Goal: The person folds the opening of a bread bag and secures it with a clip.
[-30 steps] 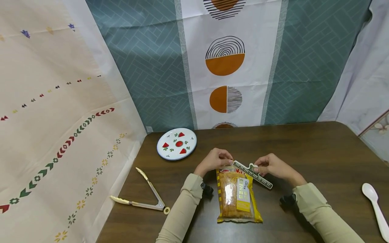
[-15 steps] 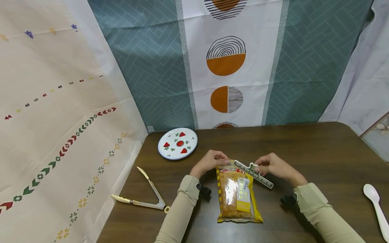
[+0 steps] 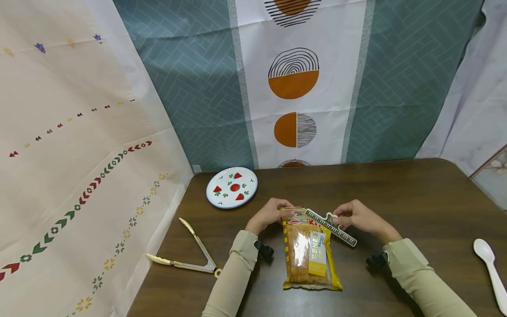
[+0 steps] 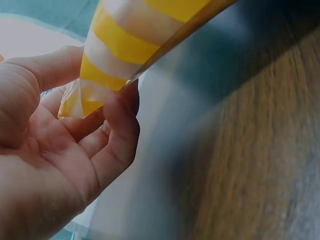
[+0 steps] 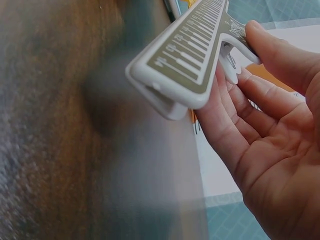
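Note:
A clear and yellow plastic bag of sliced bread (image 3: 299, 255) lies on the table. My left hand (image 3: 269, 215) pinches its top left edge; in the left wrist view the thumb and fingers grip a yellow-and-white striped corner (image 4: 112, 55). My right hand (image 3: 358, 219) holds a long white and dark green bag clip (image 3: 330, 227) by its handle. The clip slants across the bag's top right corner, its far end overhanging the table. In the right wrist view the clip (image 5: 187, 57) shows a narrow gap along its near end. Whether bag film sits inside it, I cannot tell.
Behind the left hand is a white plate (image 3: 225, 193) with red fruit patterns. Spread tongs (image 3: 200, 262) lie to the left, beside the left sleeve. A white spoon (image 3: 489, 266) rests at the far right. Fabric hangings (image 3: 190, 88) stand behind and left of the brown table (image 3: 416, 193).
My left hand has slid left and slightly nearer along the bag's top edge, away from the clip's end. The right hand and clip have barely moved.

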A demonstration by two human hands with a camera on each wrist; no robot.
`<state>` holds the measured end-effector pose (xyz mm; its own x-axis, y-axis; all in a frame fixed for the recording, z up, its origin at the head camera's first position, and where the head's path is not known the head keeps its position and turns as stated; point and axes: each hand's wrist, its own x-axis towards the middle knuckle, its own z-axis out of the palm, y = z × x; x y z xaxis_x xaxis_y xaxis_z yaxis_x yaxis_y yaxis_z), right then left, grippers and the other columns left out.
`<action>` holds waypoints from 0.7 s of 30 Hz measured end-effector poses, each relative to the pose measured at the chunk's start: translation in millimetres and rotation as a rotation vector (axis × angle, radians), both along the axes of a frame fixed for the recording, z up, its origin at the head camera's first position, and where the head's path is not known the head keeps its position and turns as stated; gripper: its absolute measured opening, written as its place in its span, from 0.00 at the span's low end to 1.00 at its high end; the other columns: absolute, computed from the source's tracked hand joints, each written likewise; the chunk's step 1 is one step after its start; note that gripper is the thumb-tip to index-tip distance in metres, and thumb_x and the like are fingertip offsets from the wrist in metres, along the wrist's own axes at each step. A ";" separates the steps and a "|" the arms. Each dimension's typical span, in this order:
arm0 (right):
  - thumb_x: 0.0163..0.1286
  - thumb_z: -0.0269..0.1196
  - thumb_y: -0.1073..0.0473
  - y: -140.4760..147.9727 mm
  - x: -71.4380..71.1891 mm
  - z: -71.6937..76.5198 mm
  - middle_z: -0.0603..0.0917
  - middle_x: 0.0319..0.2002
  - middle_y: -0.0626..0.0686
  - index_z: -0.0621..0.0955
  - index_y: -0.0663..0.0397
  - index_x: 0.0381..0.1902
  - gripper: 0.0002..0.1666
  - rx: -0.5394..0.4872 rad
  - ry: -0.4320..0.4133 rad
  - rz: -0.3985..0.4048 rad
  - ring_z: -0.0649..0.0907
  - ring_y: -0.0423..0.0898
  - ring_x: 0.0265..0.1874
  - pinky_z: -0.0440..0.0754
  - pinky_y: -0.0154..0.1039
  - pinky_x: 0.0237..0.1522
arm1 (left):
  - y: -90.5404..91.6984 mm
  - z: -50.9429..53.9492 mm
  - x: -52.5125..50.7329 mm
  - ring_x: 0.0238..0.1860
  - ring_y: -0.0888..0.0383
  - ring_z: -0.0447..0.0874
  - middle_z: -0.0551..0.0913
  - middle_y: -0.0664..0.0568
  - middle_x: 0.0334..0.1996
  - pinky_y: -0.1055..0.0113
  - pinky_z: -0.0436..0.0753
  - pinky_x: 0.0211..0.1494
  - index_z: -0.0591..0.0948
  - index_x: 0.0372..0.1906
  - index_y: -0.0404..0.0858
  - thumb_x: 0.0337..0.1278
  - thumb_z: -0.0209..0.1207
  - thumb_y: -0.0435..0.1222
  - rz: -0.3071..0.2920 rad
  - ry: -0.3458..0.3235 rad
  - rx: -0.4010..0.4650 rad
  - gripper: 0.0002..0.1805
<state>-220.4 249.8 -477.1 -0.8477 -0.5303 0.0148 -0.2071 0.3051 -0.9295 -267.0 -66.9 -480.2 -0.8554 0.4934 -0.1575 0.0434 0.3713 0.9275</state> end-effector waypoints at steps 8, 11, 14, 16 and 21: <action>0.70 0.66 0.67 0.2 1.6 0.7 0.86 0.36 0.60 0.83 0.75 0.44 0.12 0.000 -0.006 -0.004 0.85 0.47 0.31 0.86 0.44 0.35 | 1.8 -0.4 0.4 0.30 0.58 0.77 0.85 0.50 0.36 0.64 0.78 0.29 0.86 0.46 0.33 0.66 0.66 0.35 -0.002 -0.002 0.018 0.10; 0.69 0.66 0.67 -1.1 1.6 1.0 0.86 0.36 0.60 0.83 0.75 0.44 0.12 0.003 -0.002 -0.006 0.85 0.47 0.31 0.86 0.44 0.35 | 1.5 -1.2 0.4 0.30 0.58 0.78 0.84 0.50 0.36 0.64 0.78 0.28 0.86 0.46 0.32 0.65 0.66 0.35 0.003 -0.003 0.022 0.10; 0.69 0.66 0.67 -2.4 1.7 1.4 0.87 0.36 0.60 0.83 0.75 0.44 0.12 0.008 0.005 -0.011 0.86 0.48 0.31 0.86 0.44 0.34 | 0.9 -1.7 -0.1 0.30 0.58 0.78 0.84 0.50 0.36 0.64 0.79 0.28 0.85 0.46 0.32 0.66 0.66 0.35 0.004 -0.006 0.026 0.10; 0.69 0.66 0.67 -3.3 1.7 1.8 0.87 0.36 0.59 0.84 0.75 0.44 0.12 0.012 0.010 -0.015 0.86 0.48 0.30 0.86 0.44 0.34 | 0.2 -2.2 -0.4 0.30 0.58 0.78 0.84 0.50 0.36 0.63 0.79 0.28 0.85 0.46 0.32 0.66 0.66 0.35 0.000 -0.011 0.030 0.10; 0.69 0.67 0.66 -6.2 0.8 4.1 0.87 0.36 0.60 0.84 0.75 0.44 0.13 0.020 0.020 -0.022 0.86 0.50 0.29 0.87 0.44 0.33 | -1.2 -1.3 -0.4 0.29 0.57 0.78 0.84 0.50 0.36 0.63 0.79 0.29 0.86 0.45 0.32 0.65 0.66 0.35 -0.001 -0.012 0.028 0.10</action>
